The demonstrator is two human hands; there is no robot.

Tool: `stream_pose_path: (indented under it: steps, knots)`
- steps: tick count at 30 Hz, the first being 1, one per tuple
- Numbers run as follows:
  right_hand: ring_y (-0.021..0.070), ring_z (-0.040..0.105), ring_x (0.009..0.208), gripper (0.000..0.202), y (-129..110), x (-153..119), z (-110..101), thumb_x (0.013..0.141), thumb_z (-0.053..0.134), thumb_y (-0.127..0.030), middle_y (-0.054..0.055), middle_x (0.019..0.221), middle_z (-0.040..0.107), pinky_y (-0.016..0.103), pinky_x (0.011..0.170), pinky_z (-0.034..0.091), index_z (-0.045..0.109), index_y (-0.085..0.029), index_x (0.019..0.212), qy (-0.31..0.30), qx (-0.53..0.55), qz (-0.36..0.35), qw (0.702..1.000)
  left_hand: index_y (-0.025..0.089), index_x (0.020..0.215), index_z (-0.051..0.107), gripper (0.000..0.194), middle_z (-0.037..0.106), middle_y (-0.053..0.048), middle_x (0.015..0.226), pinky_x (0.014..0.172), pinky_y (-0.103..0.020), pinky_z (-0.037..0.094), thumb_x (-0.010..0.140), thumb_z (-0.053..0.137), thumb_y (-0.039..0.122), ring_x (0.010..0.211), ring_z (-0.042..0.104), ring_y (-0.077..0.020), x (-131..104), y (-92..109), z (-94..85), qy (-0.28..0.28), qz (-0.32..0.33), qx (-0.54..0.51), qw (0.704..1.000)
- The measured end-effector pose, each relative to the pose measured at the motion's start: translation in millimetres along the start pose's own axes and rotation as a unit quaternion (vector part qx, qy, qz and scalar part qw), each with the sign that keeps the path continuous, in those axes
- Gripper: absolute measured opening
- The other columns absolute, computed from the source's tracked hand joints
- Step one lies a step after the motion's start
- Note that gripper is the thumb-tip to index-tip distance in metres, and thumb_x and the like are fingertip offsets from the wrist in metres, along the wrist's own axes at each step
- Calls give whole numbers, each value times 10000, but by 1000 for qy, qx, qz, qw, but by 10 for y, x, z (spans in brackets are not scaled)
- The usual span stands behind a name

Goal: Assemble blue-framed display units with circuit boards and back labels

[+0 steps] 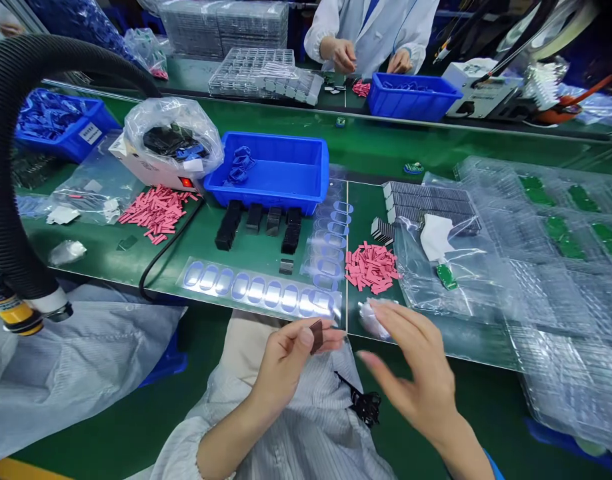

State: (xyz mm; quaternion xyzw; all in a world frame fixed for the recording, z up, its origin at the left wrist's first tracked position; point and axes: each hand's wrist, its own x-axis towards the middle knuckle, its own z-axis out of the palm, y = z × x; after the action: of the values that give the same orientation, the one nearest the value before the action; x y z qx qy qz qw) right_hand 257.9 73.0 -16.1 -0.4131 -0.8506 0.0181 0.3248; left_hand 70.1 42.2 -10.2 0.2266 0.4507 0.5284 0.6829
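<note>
Between the thumb and fingers of my left hand [291, 357] is a small dark rectangular piece [317, 337], held above my lap by the table edge. My right hand [419, 373] is raised to the right of it, thumb and fingers apart, with nothing seen in it; its fingertips are slightly blurred. Behind its fingertips lies a crumpled clear plastic piece [373, 320]. Just beyond my left hand, a clear sheet with oval film stickers [256, 290] lies along the table edge. A heap of pink strips [372, 268] sits past my right hand.
A blue bin [271, 167] with blue parts stands behind stacks of black pieces [229, 225]. Clear trays [566, 280] with green boards fill the right side. A black hose [16, 167] arches at left. Across the line, a co-worker's hands [343, 57] are busy near another blue bin [413, 100].
</note>
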Motion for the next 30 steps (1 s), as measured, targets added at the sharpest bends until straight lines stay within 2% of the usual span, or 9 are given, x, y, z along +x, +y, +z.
stream_pose_path:
  steps: [2,5,8,12,14,16,18,24,30]
  knots:
    - [279,596,1108,564,-135,123,2,840,628,-305,109,1155,670,481,965,401,411,-207,1351,-23,48,-39,998,145,945,728,464,774,-119,877,797,-397,561,715,670,544,829,720,-266,-9,0,28,-38,8,24,999]
    - [218,659,982,412,-269,249,32,850,608,-189,36,1020,729,435,989,364,502,-244,1243,-35,82,-86,992,179,970,736,426,764,-82,926,838,-362,534,713,687,515,895,695,-248,-28,34,42,-62,28,59,996]
    - [214,655,1004,317,-329,285,40,858,596,-182,36,1023,722,433,1009,361,526,-248,1160,-39,217,-22,975,156,972,739,564,763,-103,878,815,-366,533,683,630,628,841,701,-249,-52,92,13,-120,-8,27,992]
    - [237,591,1139,276,-423,284,45,898,543,-409,77,1123,676,470,1025,409,464,-265,1121,-105,488,97,861,165,970,733,586,759,-114,899,818,-343,521,686,597,660,882,702,-247,-98,113,-5,-238,-129,-92,958]
    - [230,573,1164,245,-483,286,67,897,549,-397,73,1127,671,454,989,458,448,-278,1085,-124,552,123,815,195,948,732,503,760,-81,879,823,-302,513,689,638,616,891,699,-215,-117,89,9,-239,-152,-150,947]
    - [228,577,1157,232,-522,284,90,888,575,-350,70,1131,664,432,946,496,444,-281,1066,-128,572,149,797,202,905,736,455,759,-54,820,808,-255,509,684,659,592,866,701,-181,-126,58,22,-224,-150,-178,947]
    - [230,587,1135,215,-519,279,92,886,581,-312,76,1143,650,434,943,493,458,-273,1058,-106,547,162,814,198,883,740,431,758,-42,782,781,-239,517,686,669,575,829,707,-167,-124,38,19,-199,-131,-174,955]
    - [211,590,893,141,-329,336,-22,825,615,-107,42,917,627,432,849,448,602,-236,878,7,313,82,946,235,1024,730,414,772,-75,962,878,-361,520,705,700,497,918,705,-235,-106,78,-62,-116,-19,-25,993]
    - [163,539,720,207,-270,407,-61,787,626,-30,1,753,589,407,768,399,625,-221,866,-3,242,28,970,291,1105,689,343,749,-50,1066,919,-323,501,780,671,399,1041,661,-221,-131,139,-89,-146,5,21,989]
